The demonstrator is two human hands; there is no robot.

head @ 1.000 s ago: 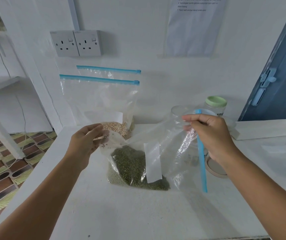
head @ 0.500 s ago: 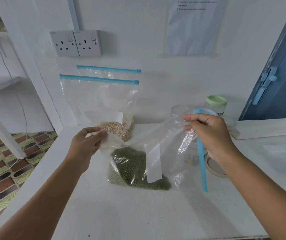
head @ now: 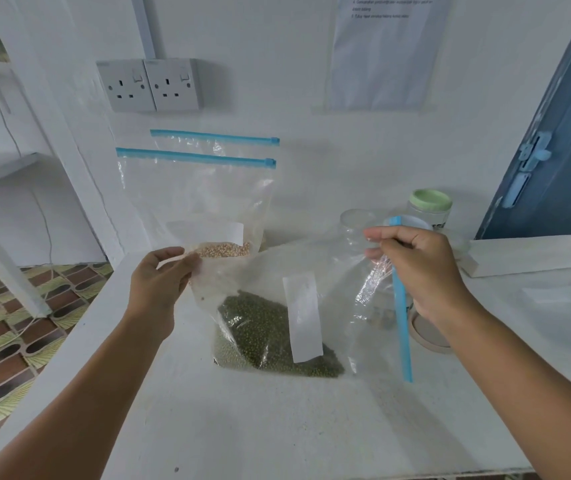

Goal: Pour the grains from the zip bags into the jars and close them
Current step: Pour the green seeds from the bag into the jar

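The left hand has moved a little since a second ago: it slid up along the bag's bottom corner, and its fingers now pinch the plastic nearer the top of that corner. The bag of green grains has hardly moved. It still lies slanted over the white table, with the green grains heaped low at the left end.

The right hand is where it was. Its fingers are curled around the bag's open end, just by the blue zip strip, which hangs down from the hand.

I think this means the pouring has not started. The hands look like they are getting a good hold, so the low corner can be lifted and the grains can slide to the mouth.

Behind the right hand is a clear open jar, partly hidden, so I cannot tell if anything is in it. A jar with a green lid stands further back. A round lid lies on the table under the right wrist.

Two more zip bags lean on the wall, and one holds pale grains.
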